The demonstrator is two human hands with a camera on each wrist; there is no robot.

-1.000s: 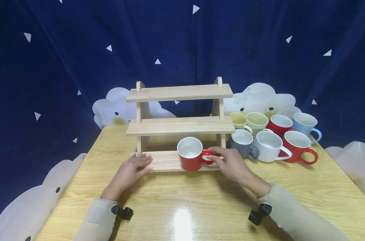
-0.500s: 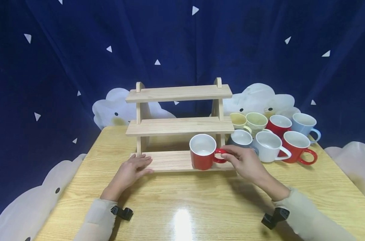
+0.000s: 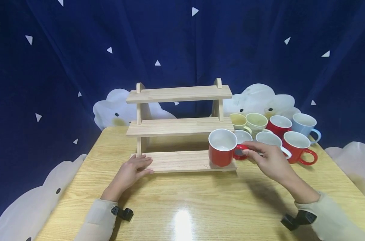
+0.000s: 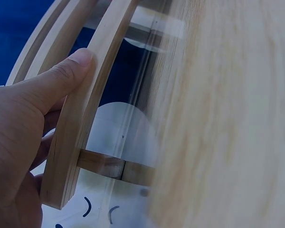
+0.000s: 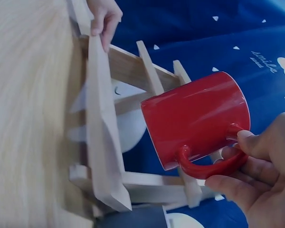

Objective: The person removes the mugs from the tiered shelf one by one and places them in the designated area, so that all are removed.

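Observation:
My right hand [image 3: 269, 160] pinches the handle of a red mug [image 3: 221, 152], white inside, with thumb and fingers. The mug is upright over the right end of the lowest board of a three-tier wooden shelf [image 3: 176, 161]. In the right wrist view the red mug [image 5: 197, 118] shows clear of that board, its handle toward my palm. My left hand [image 3: 129, 174] holds the left end of the same board. In the left wrist view the thumb of my left hand [image 4: 42, 109] presses the board's front edge, and the other fingers lie behind it, partly hidden.
Right of the shelf stand several mugs: a grey mug [image 3: 243, 136] and a white mug [image 3: 268, 139] partly behind my right hand, a red mug [image 3: 297, 147], a light blue mug [image 3: 304, 122], and yellow, green and red ones behind. A dark blue curtain [image 3: 176, 40] hangs behind the table [image 3: 158, 207].
My right hand has carried the red mug rightward along the lowest board and slightly up, from its middle to its right end. My left hand has stayed in place.

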